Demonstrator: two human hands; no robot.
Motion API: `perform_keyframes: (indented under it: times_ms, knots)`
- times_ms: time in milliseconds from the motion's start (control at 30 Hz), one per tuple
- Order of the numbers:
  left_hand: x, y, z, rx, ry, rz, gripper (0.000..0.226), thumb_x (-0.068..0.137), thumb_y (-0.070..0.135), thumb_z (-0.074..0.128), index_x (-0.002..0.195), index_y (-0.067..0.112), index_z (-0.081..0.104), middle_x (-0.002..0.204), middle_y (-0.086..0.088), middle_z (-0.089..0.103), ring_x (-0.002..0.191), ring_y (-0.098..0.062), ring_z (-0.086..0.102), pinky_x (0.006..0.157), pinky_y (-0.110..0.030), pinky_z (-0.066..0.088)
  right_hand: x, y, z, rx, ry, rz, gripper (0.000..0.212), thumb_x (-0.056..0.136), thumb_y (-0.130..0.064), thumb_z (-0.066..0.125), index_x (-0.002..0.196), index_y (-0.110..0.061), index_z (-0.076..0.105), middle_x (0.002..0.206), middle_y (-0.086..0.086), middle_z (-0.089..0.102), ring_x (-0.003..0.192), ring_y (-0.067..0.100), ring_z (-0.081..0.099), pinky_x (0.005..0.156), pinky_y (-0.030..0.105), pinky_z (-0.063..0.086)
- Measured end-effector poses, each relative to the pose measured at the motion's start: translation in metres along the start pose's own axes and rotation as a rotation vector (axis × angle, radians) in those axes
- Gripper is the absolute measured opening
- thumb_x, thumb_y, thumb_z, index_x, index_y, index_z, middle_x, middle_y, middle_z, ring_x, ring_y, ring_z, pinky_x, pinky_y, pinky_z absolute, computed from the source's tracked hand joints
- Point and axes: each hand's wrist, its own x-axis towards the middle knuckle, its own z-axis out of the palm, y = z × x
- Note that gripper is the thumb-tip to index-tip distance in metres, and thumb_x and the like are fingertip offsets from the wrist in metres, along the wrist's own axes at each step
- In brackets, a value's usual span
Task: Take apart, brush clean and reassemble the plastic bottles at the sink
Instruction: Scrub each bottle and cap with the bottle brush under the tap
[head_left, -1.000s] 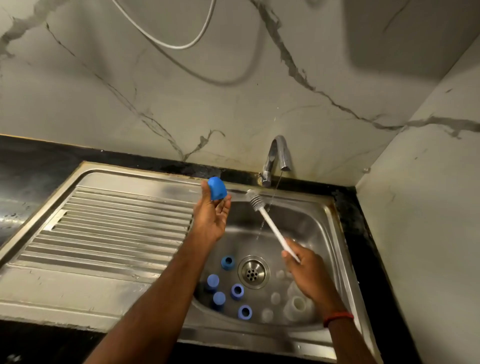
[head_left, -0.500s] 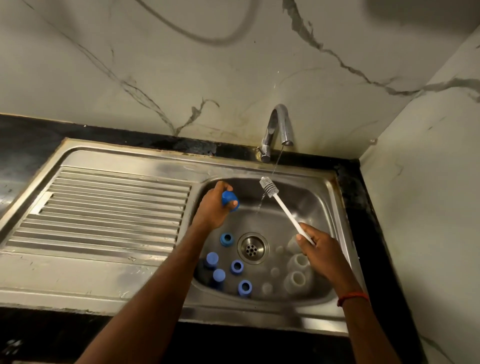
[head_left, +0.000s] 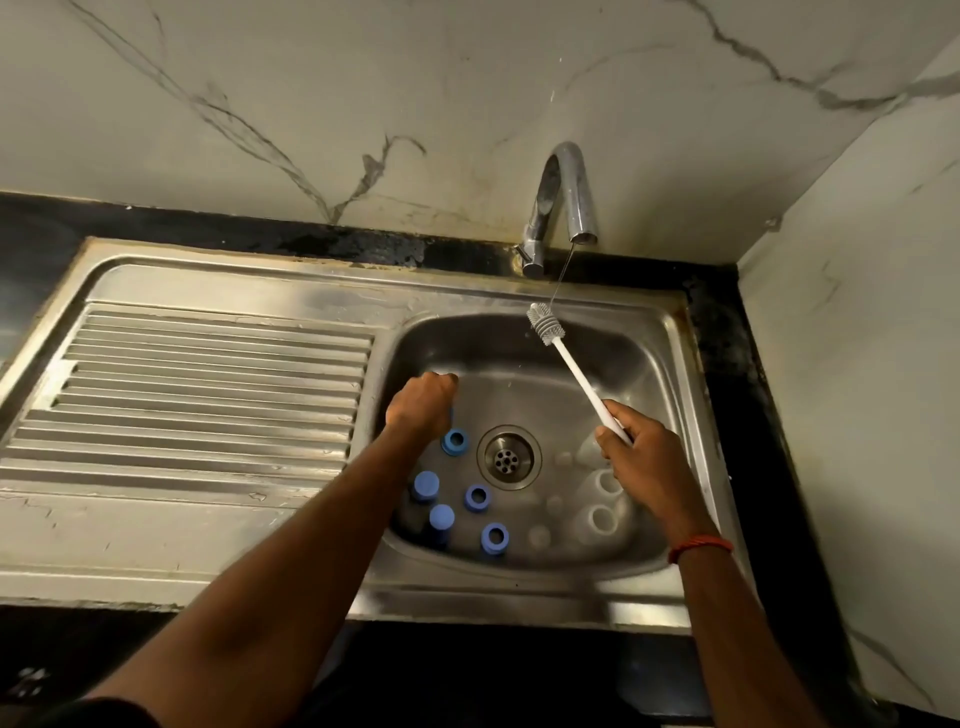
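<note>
— Looking into the sink (head_left: 519, 299), where do the bottles lie?

— Clear bottles (head_left: 602, 519) rest in the basin, just under the right hand (head_left: 639, 452), which grips the white brush (head_left: 575, 374); its head meets the tap's (head_left: 581, 208) thin stream.

— And the left hand (head_left: 423, 402)?

— A curled fist, lower than half a second ago. The cap it held is hidden now; I can't tell if it's gripped. Five blue caps (head_left: 476, 497) sit below it, three open side up.
</note>
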Motion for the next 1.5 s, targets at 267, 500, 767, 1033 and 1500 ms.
perform_keyframes:
  times_ms: [267,500,767,1033,1500]
  knots:
    - [-0.001,-0.001,0.022,0.456,-0.110,0.029,0.030,0.099,0.021,0.058,0.129,0.021,0.056,0.125,-0.004,0.063,0.118,-0.026,0.059,0.092,-0.038,0.048,-0.002,0.004,0.001,0.004,-0.010,0.030,0.038,0.098,-0.017,0.058,0.135,-0.022,0.060,0.073,-0.013,0.058,0.055,0.003,0.055,0.052,0.010,0.045]
    - [0.001,0.000,0.030,0.546,-0.215,0.015,0.030,0.100,0.021,0.055,0.130,0.021,0.053,0.129,-0.005,0.059,0.121,-0.026,0.056,0.094,-0.039,0.046,0.002,0.008,0.002,-0.009,-0.019,0.042,0.037,0.099,-0.019,0.058,0.135,-0.020,0.061,0.078,-0.013,0.059,0.060,-0.002,0.057,0.054,0.006,0.043]
    - [0.003,-0.004,0.021,0.549,-0.237,0.040,0.032,0.098,0.021,0.057,0.129,0.021,0.053,0.130,-0.007,0.059,0.121,-0.027,0.056,0.095,-0.041,0.048,0.007,0.010,-0.003,-0.055,-0.002,0.041,0.031,0.099,-0.020,0.058,0.130,-0.021,0.064,0.080,-0.007,0.065,0.067,0.004,0.061,0.055,0.008,0.044]
    - [0.012,0.018,-0.020,0.363,-0.030,0.163,0.039,0.090,0.038,0.070,0.125,0.027,0.060,0.122,-0.001,0.065,0.114,-0.023,0.061,0.093,-0.039,0.050,0.008,0.015,-0.033,-0.409,-0.112,0.096,0.026,0.089,-0.040,0.044,0.105,-0.039,0.064,0.091,-0.003,0.070,0.088,0.026,0.066,0.078,0.043,0.055]
    - [-0.033,0.095,-0.043,0.003,0.158,0.391,0.032,0.090,0.054,0.065,0.112,0.031,0.064,0.110,0.002,0.069,0.103,-0.020,0.063,0.089,-0.036,0.050,-0.057,0.029,-0.064,-0.453,0.118,0.116,0.029,0.096,-0.035,0.044,0.118,-0.031,0.064,0.109,0.006,0.068,0.100,0.034,0.064,0.082,0.042,0.054]
